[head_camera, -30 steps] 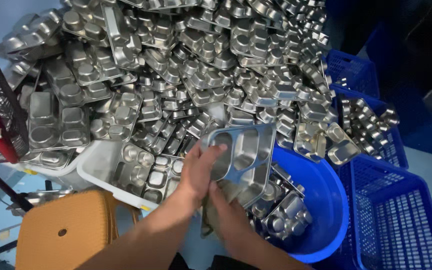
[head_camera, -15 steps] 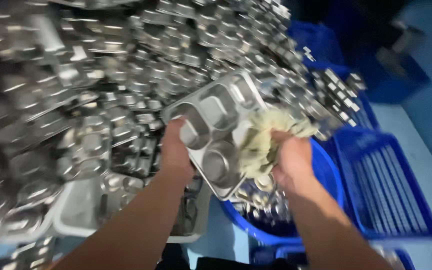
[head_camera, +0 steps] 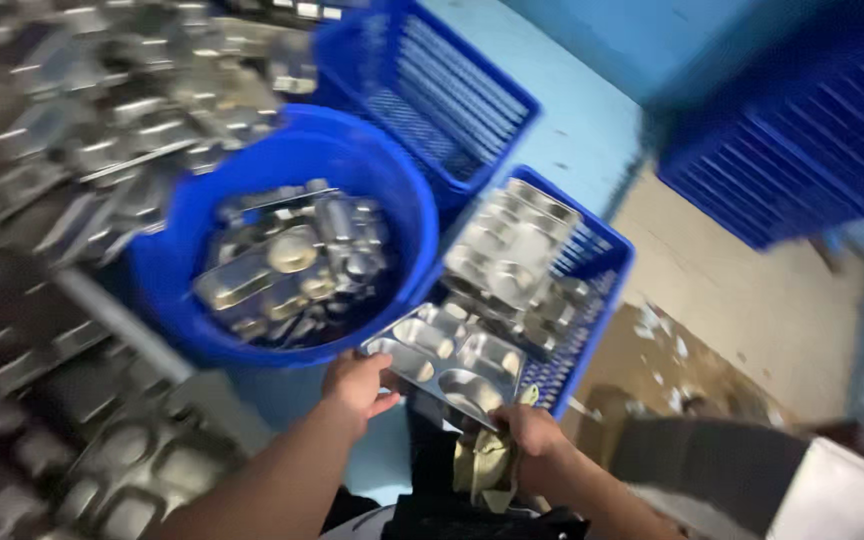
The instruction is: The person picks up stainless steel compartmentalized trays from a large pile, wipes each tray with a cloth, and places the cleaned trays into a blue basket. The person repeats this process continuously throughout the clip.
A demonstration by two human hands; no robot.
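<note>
A steel compartment tray (head_camera: 447, 360) is held flat between both hands, low in the head view. My left hand (head_camera: 357, 383) grips its near left edge. My right hand (head_camera: 529, 432) holds the near right corner and also clutches a crumpled yellowish cloth (head_camera: 482, 462). The tray hangs over the near end of a blue slatted crate (head_camera: 600, 262) that holds several stacked steel trays (head_camera: 512, 248). The whole view is blurred by motion.
A round blue tub (head_camera: 372, 175) with steel trays and cups sits left of the crate. A big heap of steel trays (head_camera: 62, 130) fills the left side. Another blue crate (head_camera: 452, 85) lies behind, blue crates (head_camera: 792, 140) at upper right, and wet floor (head_camera: 752, 310) to the right.
The view has swung right, away from the tray heap towards the blue crates. The tray, earlier held up and wiped with the cloth, is now lowered flat over the crate of stacked trays.
</note>
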